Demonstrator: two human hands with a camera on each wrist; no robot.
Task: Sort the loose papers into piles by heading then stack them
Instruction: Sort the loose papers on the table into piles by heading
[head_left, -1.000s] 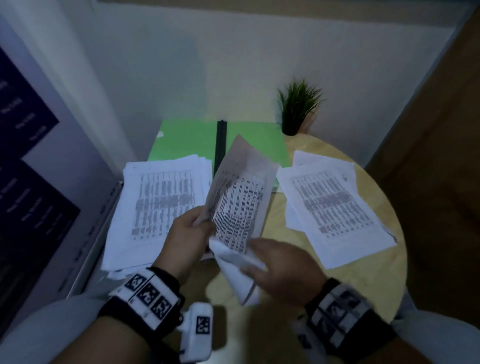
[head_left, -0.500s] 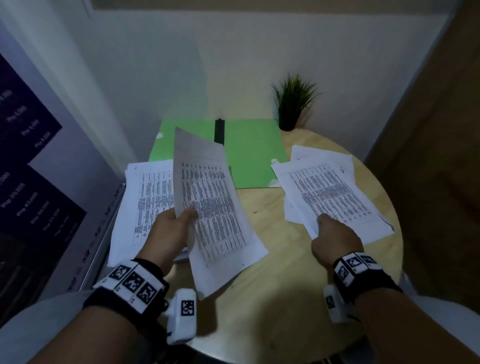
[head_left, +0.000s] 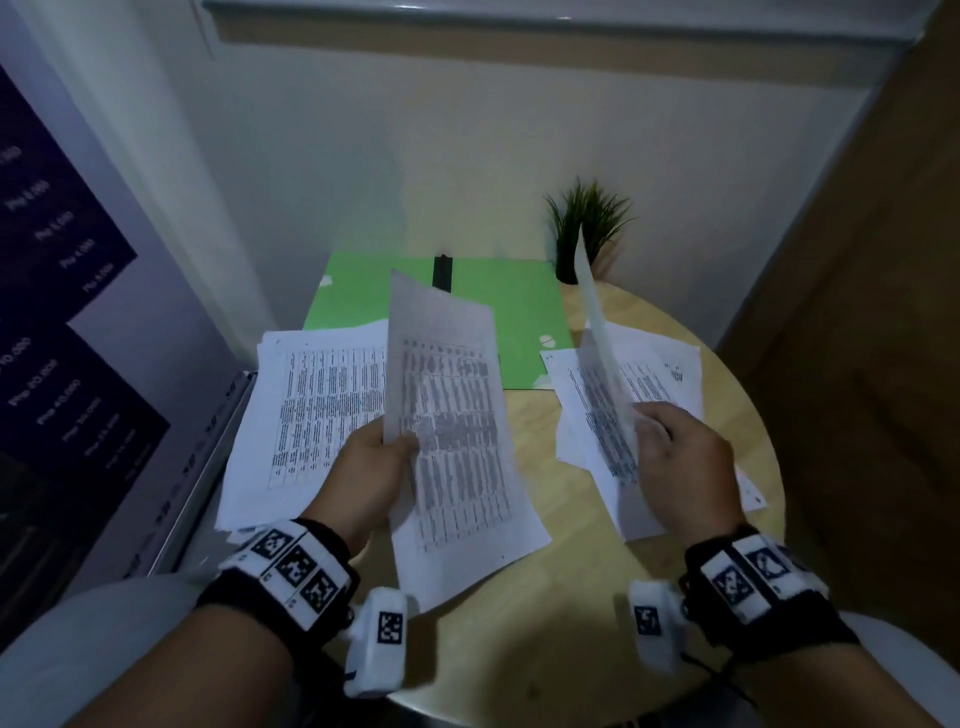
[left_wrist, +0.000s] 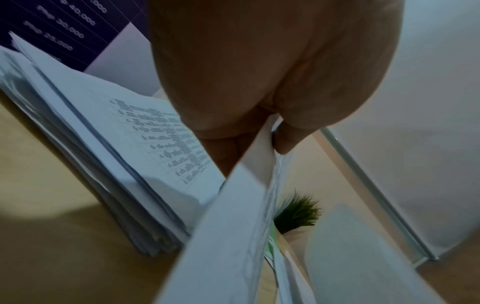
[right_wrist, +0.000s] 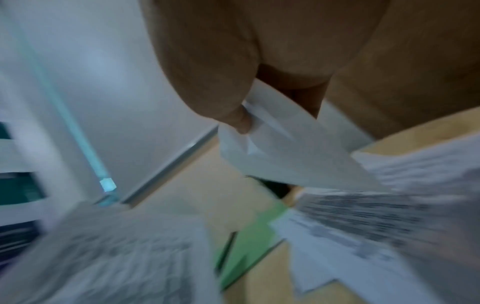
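My left hand (head_left: 382, 457) pinches the left edge of a few printed sheets (head_left: 457, 441) held upright over the table's middle; the left wrist view shows thumb and fingers (left_wrist: 283, 142) clamped on that paper edge (left_wrist: 254, 185). My right hand (head_left: 670, 447) grips a single printed sheet (head_left: 597, 358), lifted nearly edge-on above the right pile (head_left: 660, 379). In the blurred right wrist view the thumb presses that sheet (right_wrist: 272, 148). A thick left pile (head_left: 311, 410) of printed pages lies flat beside the left hand.
An open green folder (head_left: 514, 317) with a black spine lies at the back of the round wooden table (head_left: 571, 597). A small potted plant (head_left: 587, 228) stands behind the right pile. A wall poster and ledge border the left.
The right hand, which reached onto the right pile half a second ago, now holds a sheet lifted up from it. The left hand keeps its sheets raised in about the same place.
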